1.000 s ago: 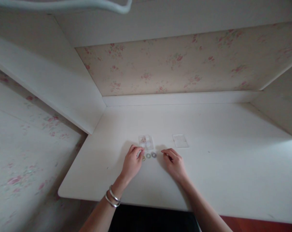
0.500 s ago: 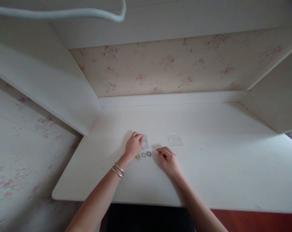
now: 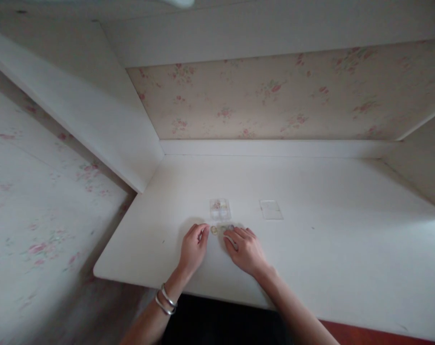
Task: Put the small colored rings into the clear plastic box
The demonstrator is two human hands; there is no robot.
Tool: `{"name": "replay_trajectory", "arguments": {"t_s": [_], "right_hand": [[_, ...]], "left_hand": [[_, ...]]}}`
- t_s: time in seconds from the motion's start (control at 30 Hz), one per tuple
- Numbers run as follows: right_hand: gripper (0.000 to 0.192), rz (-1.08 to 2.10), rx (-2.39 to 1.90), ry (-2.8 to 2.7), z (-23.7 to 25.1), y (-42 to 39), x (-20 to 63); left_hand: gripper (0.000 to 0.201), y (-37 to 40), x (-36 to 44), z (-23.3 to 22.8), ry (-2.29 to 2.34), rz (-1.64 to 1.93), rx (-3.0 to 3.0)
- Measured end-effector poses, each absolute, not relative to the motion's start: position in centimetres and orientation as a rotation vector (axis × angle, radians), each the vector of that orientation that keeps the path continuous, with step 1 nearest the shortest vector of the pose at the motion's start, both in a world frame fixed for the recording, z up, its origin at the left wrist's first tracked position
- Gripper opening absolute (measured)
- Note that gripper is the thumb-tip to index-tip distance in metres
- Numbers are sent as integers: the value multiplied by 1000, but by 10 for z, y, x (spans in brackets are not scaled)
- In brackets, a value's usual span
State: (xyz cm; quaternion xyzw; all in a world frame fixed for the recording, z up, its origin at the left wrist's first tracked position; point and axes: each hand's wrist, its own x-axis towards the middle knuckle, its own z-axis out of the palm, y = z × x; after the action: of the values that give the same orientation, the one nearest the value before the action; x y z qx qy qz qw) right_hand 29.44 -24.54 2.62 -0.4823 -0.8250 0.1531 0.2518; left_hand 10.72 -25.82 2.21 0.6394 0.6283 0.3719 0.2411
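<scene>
My left hand [image 3: 194, 247] has its thumb and index finger pinched together just left of a small gold-coloured ring [image 3: 214, 230]; whatever may be between the fingertips is too small to make out. My right hand [image 3: 246, 249] reaches over small silver-grey rings [image 3: 231, 227], partly covering them, its fingers bent and the thumb apart from them. Behind the hands stands a clear plastic box [image 3: 220, 209] divided into compartments, with small reddish-brown bits at its back left. To its right lies a flat clear plastic lid [image 3: 271, 210].
The white desk [image 3: 346, 191] meets a low white ledge [image 3: 275, 147] and a floral wall panel [image 3: 235, 103] at the back. A white side panel [image 3: 105, 115] rises at the left. Overhead, a pale blurred object [image 3: 181, 3] crosses the top edge.
My left hand has drawn back from the box to beside the gold ring, uncovering the box. My right hand has moved left over the silver rings. The view has shifted slightly.
</scene>
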Motion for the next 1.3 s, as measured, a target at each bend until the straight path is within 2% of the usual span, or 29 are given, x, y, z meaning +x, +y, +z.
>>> {"name": "replay_trajectory", "arguments": {"t_s": [0.23, 0.53, 0.73, 0.97, 1.17, 1.3], "right_hand": [[16, 290, -1334, -2538, 44, -234, 264], [18, 224, -1288, -2650, 41, -227, 256], [23, 303, -1315, -2478, 43, -220, 262], [25, 325, -1470, -2144, 41, -177, 281], [26, 267, -1524, -2189, 40, -155, 281], [26, 366, -1532, -2157, 37, -154, 278]], "left_hand": [[28, -273, 106, 19, 1719, 1050, 1695], [28, -272, 105, 21, 1721, 1063, 1719], [25, -271, 105, 16, 1788, 1033, 1766], [27, -272, 111, 15, 1901, 702, 2033], [24, -273, 115, 18, 1962, 574, 2113], [22, -273, 115, 19, 1960, 584, 2110]]}}
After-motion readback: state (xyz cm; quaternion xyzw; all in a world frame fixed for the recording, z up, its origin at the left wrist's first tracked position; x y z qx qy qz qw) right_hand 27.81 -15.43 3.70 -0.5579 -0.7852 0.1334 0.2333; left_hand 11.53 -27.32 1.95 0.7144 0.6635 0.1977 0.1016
